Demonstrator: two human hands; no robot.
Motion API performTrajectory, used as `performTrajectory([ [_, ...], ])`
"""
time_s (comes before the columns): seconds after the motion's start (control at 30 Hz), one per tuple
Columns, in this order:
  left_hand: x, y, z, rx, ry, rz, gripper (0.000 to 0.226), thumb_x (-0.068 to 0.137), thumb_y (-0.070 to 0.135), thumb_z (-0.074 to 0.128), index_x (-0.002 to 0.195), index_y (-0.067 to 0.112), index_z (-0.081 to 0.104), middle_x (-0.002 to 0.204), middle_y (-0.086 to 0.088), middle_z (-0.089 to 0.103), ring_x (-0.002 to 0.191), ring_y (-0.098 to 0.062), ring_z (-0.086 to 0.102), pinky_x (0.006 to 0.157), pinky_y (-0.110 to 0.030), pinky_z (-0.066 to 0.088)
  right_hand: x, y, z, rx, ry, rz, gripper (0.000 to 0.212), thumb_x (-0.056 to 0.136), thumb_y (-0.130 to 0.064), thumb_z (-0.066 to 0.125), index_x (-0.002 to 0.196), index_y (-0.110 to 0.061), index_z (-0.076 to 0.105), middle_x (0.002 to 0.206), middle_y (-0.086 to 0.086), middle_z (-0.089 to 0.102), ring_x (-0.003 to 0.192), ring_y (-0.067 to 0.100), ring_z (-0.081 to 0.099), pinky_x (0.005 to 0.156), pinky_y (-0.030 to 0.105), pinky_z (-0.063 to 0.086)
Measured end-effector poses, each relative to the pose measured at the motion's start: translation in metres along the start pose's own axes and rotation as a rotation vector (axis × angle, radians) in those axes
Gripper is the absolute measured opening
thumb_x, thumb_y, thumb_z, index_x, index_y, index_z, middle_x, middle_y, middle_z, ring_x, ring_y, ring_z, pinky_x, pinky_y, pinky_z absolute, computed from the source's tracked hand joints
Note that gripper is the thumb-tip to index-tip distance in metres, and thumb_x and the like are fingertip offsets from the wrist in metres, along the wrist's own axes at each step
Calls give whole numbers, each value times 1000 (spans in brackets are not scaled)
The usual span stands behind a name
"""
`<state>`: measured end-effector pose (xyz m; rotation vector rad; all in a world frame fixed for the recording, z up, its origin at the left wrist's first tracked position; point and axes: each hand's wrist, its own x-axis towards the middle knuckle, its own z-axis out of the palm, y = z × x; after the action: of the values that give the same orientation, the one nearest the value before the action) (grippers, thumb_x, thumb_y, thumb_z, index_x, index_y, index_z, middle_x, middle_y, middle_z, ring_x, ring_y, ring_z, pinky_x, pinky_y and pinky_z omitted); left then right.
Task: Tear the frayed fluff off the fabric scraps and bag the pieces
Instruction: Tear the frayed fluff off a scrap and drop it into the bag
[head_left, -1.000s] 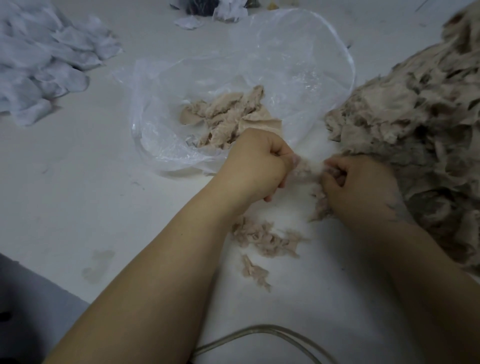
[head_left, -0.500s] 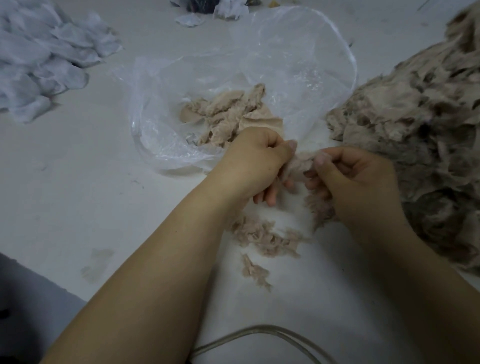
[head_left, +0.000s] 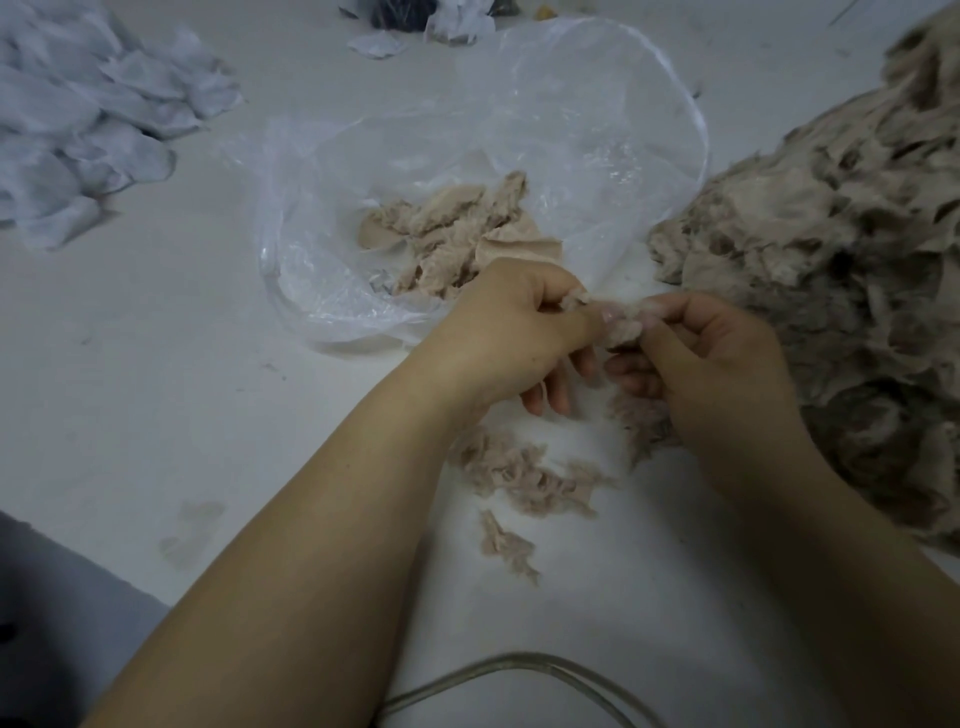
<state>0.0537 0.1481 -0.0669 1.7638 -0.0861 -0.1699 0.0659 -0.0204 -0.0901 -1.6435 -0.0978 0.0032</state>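
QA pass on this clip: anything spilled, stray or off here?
Nothing damaged. Loose fluff lies on the table near the arms, outside the plastic bag; probably torn-off waste. Both hands, left and right, pinch one scrap.

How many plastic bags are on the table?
1. The clear plastic bag lies open on the table just beyond the two hands, with tan fabric pieces inside it. None other shows, though the piles might hide one.

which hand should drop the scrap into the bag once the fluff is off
Left, probably. The left hand sits right at the clear bag's near rim, pinching the scrap, while the right hand is beside the unsorted pile.
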Motion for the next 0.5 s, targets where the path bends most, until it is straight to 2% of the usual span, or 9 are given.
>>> performTrajectory([
  [0.17,2,-1,0,19,77,-34,37,97,24,61,67,2,65,50,-6,60,35,-22,53,36,-23,39,1,2,-2,-45,-21,-36,20,91,0,62,91,-19,69,80,-1,76,72,10,72,63,18,54],
  [0.27,1,1,1,17,95,-53,44,100,28,56,74,-6,65,47,-5,57,33,-21,48,35,-22,37,0,2,-3,-44,-23,-39,26,84,2,67,92,-21,71,86,1,76,79,15,74,66,22,57],
  [0.4,-1,2,4,75,32,-50,46,99,32,57,72,-5,64,48,-5,57,33,-19,46,35,-22,36,-2,1,-1,-48,-18,-58,12,86,-10,71,86,-22,74,78,2,75,69,12,72,61,20,55],
  [0.5,-2,3,3,80,7,-36,44,92,30,68,73,-9,60,50,-8,56,35,-20,48,36,-22,37,-3,0,-1,-97,13,-42,23,95,-19,63,75,-21,74,67,0,73,59,11,70,53,19,53],
])
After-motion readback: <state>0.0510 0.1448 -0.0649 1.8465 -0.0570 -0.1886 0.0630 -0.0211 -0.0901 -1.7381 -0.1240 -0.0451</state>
